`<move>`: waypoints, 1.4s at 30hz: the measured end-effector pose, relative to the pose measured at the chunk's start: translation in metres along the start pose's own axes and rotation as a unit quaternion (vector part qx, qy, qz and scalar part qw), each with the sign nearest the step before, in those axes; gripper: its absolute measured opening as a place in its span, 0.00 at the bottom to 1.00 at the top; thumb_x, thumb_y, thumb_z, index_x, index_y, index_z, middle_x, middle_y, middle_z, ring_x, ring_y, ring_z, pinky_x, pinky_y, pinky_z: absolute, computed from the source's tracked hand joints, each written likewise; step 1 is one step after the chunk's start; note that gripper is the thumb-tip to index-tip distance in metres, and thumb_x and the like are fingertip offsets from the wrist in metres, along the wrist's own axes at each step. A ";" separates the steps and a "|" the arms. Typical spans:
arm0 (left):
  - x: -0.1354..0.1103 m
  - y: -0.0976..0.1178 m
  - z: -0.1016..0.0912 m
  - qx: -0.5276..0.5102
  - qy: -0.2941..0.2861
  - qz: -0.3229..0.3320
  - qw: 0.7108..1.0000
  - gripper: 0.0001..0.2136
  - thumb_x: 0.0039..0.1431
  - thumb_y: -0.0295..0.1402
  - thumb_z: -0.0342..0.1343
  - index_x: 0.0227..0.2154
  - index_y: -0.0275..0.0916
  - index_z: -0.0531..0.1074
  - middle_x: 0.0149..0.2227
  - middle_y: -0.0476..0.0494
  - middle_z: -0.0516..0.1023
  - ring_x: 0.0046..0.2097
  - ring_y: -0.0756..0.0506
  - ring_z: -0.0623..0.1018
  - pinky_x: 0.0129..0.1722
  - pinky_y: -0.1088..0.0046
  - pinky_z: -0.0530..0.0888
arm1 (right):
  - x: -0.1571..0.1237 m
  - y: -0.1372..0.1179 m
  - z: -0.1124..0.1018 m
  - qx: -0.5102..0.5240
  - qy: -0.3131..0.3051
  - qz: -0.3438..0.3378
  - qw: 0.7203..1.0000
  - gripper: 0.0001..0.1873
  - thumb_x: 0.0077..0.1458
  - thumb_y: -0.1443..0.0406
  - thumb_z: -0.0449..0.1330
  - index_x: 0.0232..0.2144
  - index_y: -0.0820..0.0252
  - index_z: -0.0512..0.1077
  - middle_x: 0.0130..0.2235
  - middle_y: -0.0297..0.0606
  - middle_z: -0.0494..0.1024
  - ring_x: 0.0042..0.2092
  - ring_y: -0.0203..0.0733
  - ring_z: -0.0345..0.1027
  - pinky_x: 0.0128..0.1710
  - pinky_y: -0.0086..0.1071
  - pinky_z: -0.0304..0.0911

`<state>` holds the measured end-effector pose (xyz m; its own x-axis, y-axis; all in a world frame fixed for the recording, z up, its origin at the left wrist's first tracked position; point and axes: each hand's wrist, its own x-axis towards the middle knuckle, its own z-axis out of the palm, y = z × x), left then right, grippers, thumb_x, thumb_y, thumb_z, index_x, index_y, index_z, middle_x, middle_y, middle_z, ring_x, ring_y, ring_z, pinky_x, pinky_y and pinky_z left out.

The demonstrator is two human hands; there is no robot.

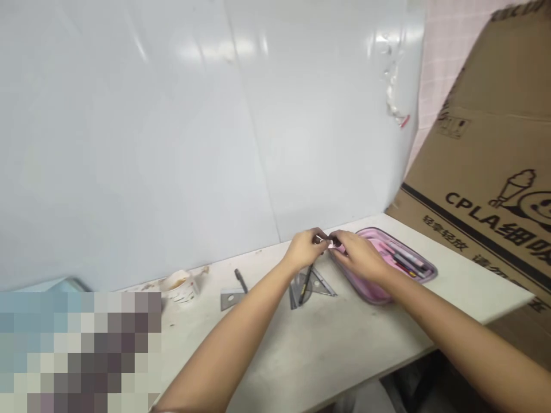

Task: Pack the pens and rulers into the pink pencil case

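Note:
My left hand [306, 248] and my right hand [356, 253] meet over the back of the table, fingers closed in a pinch. A small pale piece [331, 244] shows between the fingertips, too small and blurred to name. Just right of and under my right hand lies an open pink pencil case [374, 295] with several pens [407, 261] in it. Below my left hand a black pen [306, 284] rests across clear set squares [322, 285] and a protractor-like piece. Partly behind my left forearm are another dark pen [240, 279] and a grey ruler-like piece [230, 299].
A white paper cup [183, 288] stands at the back left of the white table [344, 344]. Behind rises a pale wall panel [172, 143]. A large cardboard box [486, 149] leans at the right, beyond the table's edge. The lower left is blurred out by pixels.

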<state>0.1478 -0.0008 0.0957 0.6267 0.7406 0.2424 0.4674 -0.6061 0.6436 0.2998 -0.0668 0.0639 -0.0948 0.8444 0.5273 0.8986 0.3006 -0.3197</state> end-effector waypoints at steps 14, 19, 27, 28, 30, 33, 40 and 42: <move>0.073 0.022 0.073 0.081 -0.087 0.083 0.989 0.17 0.53 0.27 0.43 0.45 0.37 0.70 0.40 0.45 0.77 0.39 0.48 0.76 0.41 0.74 0.70 | -0.023 0.096 -0.023 -0.031 -0.001 0.076 0.997 0.17 0.54 0.64 0.51 0.47 0.60 0.63 0.43 0.42 0.73 0.42 0.41 0.65 0.39 0.30 0.56; 0.108 0.017 0.090 0.179 -0.076 0.133 0.972 0.19 0.52 0.25 0.44 0.47 0.37 0.68 0.47 0.41 0.74 0.48 0.45 0.73 0.48 0.71 0.67 | 0.001 0.130 -0.020 -0.086 -0.014 0.089 0.992 0.16 0.54 0.64 0.50 0.45 0.58 0.65 0.43 0.41 0.72 0.44 0.43 0.63 0.40 0.31 0.55; 0.146 -0.013 0.131 0.282 -0.066 0.092 0.953 0.20 0.52 0.25 0.44 0.49 0.39 0.67 0.52 0.40 0.68 0.53 0.40 0.66 0.52 0.63 0.64 | 0.024 0.180 0.009 -0.136 -0.053 0.126 0.981 0.15 0.54 0.64 0.50 0.44 0.55 0.68 0.44 0.41 0.71 0.47 0.45 0.58 0.42 0.33 0.55; 0.146 -0.016 0.133 0.287 -0.075 0.082 0.951 0.20 0.53 0.26 0.44 0.49 0.40 0.67 0.54 0.41 0.67 0.54 0.39 0.64 0.51 0.61 0.64 | 0.025 0.184 0.013 -0.140 -0.065 0.132 0.979 0.15 0.54 0.64 0.51 0.44 0.55 0.68 0.44 0.42 0.71 0.47 0.46 0.58 0.42 0.33 0.55; 0.144 -0.022 0.135 0.288 -0.086 0.071 0.951 0.20 0.53 0.27 0.44 0.50 0.42 0.66 0.55 0.41 0.65 0.55 0.38 0.62 0.52 0.59 0.63 | 0.028 0.190 0.018 -0.150 -0.082 0.141 0.975 0.16 0.53 0.64 0.52 0.44 0.56 0.69 0.44 0.43 0.71 0.47 0.47 0.58 0.43 0.34 0.55; 0.140 -0.025 0.124 0.275 -0.080 0.074 0.955 0.21 0.54 0.28 0.44 0.51 0.41 0.65 0.55 0.42 0.65 0.55 0.40 0.62 0.53 0.60 0.62 | 0.033 0.189 0.012 -0.160 -0.074 0.139 0.975 0.18 0.52 0.64 0.52 0.46 0.57 0.68 0.45 0.44 0.71 0.48 0.48 0.57 0.44 0.36 0.55; 0.109 -0.020 0.048 0.294 -0.046 0.061 0.953 0.19 0.53 0.26 0.42 0.45 0.39 0.70 0.49 0.42 0.71 0.52 0.43 0.66 0.54 0.63 0.61 | 0.039 0.134 -0.019 -0.130 -0.036 0.059 0.989 0.15 0.55 0.61 0.50 0.40 0.60 0.72 0.41 0.44 0.73 0.47 0.47 0.58 0.45 0.36 0.53; 0.089 -0.020 0.025 0.304 -0.036 0.051 0.951 0.18 0.54 0.27 0.42 0.45 0.39 0.70 0.48 0.42 0.72 0.52 0.43 0.67 0.54 0.63 0.61 | 0.036 0.108 -0.017 -0.114 -0.039 0.030 0.992 0.15 0.56 0.61 0.49 0.38 0.60 0.73 0.40 0.43 0.73 0.46 0.46 0.59 0.46 0.36 0.53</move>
<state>0.2097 0.0703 0.0860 0.7195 0.6600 0.2162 0.6617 -0.7460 0.0749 0.4012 -0.0119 0.0617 -0.0622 0.8921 0.4475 0.9766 0.1470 -0.1573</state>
